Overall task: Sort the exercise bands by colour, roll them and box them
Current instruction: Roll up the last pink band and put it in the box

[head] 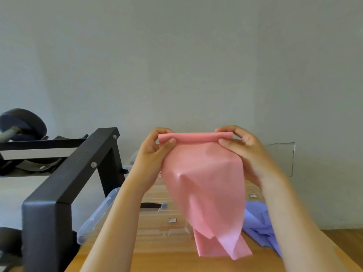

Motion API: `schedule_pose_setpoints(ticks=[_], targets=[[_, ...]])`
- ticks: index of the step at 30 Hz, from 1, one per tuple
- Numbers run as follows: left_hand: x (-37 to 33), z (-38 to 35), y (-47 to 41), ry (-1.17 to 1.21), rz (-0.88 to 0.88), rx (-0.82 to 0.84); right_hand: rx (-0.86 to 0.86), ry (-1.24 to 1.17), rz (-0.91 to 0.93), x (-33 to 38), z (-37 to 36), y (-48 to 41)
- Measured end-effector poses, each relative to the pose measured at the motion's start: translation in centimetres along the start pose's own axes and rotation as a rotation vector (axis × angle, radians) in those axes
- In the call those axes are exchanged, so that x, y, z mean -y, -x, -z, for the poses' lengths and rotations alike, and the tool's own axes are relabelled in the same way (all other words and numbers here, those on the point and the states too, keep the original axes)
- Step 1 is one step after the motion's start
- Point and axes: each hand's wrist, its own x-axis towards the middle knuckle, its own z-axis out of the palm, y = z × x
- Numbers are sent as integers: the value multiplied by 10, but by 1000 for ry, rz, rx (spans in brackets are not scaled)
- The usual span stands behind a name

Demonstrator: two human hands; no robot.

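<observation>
A pink exercise band [204, 181] hangs in the air in front of me, its top edge rolled into a narrow tube. My left hand [155, 152] pinches the left end of that roll. My right hand [241, 148] pinches the right end. The rest of the band drapes down, and its lower end lies on the wooden table [172, 262]. A purple band [259, 226] lies crumpled on the table under my right forearm. Clear plastic boxes [159, 218] with lids stand on the table behind the pink band.
A black metal frame [64, 185] stands close on the left of the table. Behind it, a rack holds dark round gear [21, 124]. A plain grey wall fills the background. The table's left edge runs near the clear boxes.
</observation>
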Motion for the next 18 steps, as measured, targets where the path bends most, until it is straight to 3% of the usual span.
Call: schedule_pose_setpoints(ticks=[8,15,18], targets=[[75,14,15,-17,234,-36,-67,135,-238,-76,12,5],[129,15,29,19,362,1,1,171,-326,-115,30,15],[144,13,30,-90,352,0,-6,254,-327,-132,35,19]])
